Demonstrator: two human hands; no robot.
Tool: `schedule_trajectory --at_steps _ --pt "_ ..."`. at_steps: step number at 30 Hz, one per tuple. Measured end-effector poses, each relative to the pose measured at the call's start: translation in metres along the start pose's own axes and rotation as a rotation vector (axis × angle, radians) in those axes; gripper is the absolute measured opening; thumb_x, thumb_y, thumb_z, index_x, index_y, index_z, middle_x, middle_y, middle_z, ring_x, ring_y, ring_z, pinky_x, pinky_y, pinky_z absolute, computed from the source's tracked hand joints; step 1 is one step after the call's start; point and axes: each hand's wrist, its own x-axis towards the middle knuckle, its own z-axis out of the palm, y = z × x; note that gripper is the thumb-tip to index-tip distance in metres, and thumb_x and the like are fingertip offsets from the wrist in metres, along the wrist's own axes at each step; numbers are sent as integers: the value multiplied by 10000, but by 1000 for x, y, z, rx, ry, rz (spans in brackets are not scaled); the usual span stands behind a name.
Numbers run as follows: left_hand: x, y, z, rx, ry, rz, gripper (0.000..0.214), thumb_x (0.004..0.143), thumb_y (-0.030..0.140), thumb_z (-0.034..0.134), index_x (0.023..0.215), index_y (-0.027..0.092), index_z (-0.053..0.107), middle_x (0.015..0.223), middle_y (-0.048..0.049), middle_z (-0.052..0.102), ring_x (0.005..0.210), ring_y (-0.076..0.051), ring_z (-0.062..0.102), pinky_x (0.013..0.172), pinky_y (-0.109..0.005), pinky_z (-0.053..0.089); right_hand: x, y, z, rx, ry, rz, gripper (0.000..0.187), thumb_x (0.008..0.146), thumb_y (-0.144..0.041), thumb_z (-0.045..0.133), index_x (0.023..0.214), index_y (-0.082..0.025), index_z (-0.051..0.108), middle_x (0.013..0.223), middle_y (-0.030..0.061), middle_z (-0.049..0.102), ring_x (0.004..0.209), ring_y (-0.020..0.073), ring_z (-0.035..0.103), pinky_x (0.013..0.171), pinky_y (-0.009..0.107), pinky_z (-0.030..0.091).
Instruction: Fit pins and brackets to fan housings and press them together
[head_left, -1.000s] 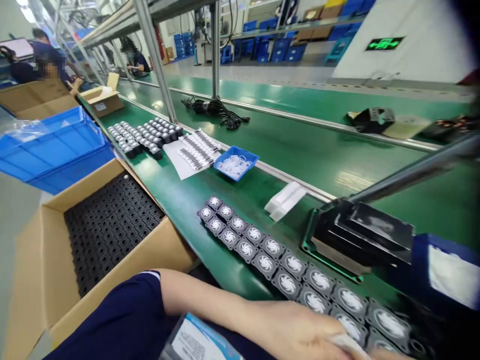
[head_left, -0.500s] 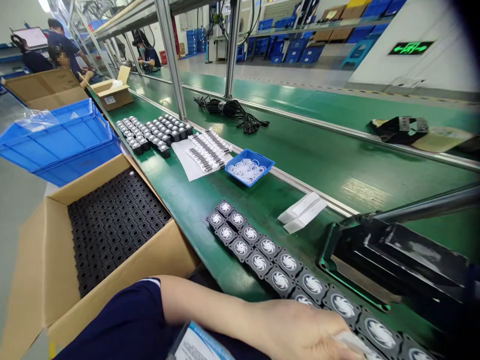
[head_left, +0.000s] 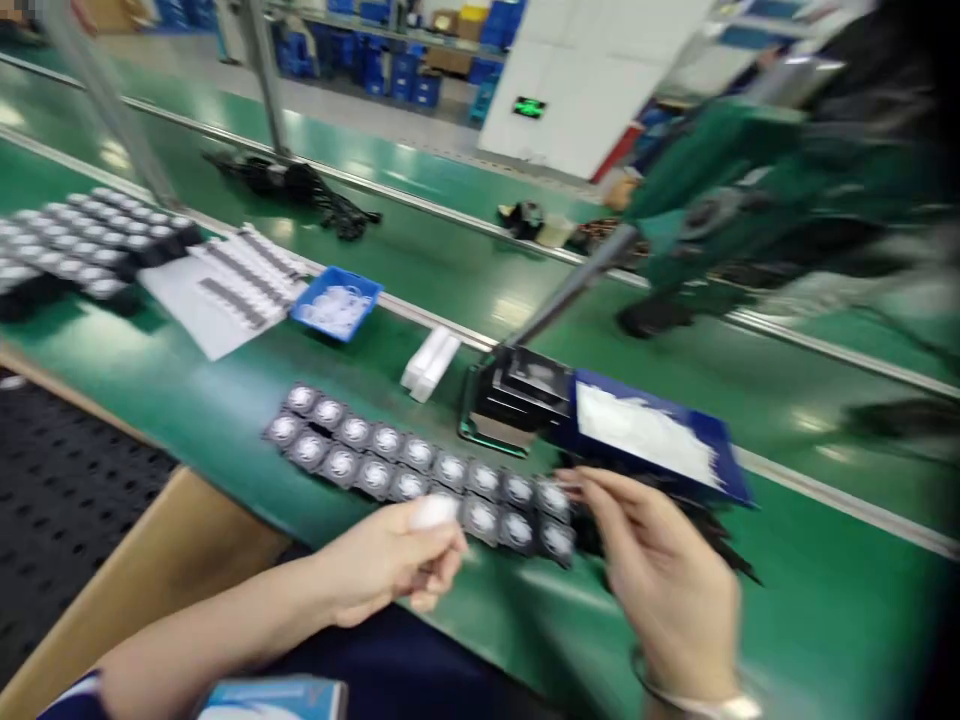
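My left hand [head_left: 390, 565] hovers just above the near edge of the green table [head_left: 225, 420], fingers curled round a small white piece [head_left: 433, 512]. My right hand [head_left: 660, 570] is raised beside it, thumb and fingers slightly apart, fingertips by the right end of a double row of small black fans with white rotors [head_left: 420, 470]. Whether its fingers grip anything is lost in motion blur. Behind the fans stands a black press fixture with a long lever [head_left: 525, 395], and next to it a blue tray with white contents [head_left: 652, 435].
A small blue bin of white rings [head_left: 337, 303], a white sheet with dark parts [head_left: 225, 290], a white block [head_left: 430, 362] and more black fans [head_left: 82, 245] lie on the table. A cardboard box of black parts [head_left: 75, 500] sits at left. A green machine [head_left: 750, 190] is at the back right.
The view has swung right and down. My left hand has lifted off the fans with the white piece. My right hand has come into view at the row's right end.
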Motion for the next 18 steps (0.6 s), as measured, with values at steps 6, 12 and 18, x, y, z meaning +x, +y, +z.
schedule_trajectory --at_steps 6,12,18 --pt "-2 5 0 33 1 -18 346 835 435 753 853 106 647 874 -79 638 768 -135 585 625 -224 452 15 -9 16 -28 -58 -76 154 983 -255 526 1038 -243 670 960 35 761 890 176 727 849 318 586" --pt "0 0 1 62 7 -30 327 903 451 666 884 126 631 874 -69 642 798 -154 620 681 -254 514 9 1 18 -51 -39 -88 157 986 -238 521 1043 -229 666 958 50 753 889 176 718 837 318 580" --pt "8 -3 7 251 -61 22 395 917 531 598 864 141 568 800 -28 591 587 -91 505 465 -194 399 5 10 25 -79 -6 -129 150 992 -241 516 1035 -216 657 937 51 738 878 171 699 826 311 561"
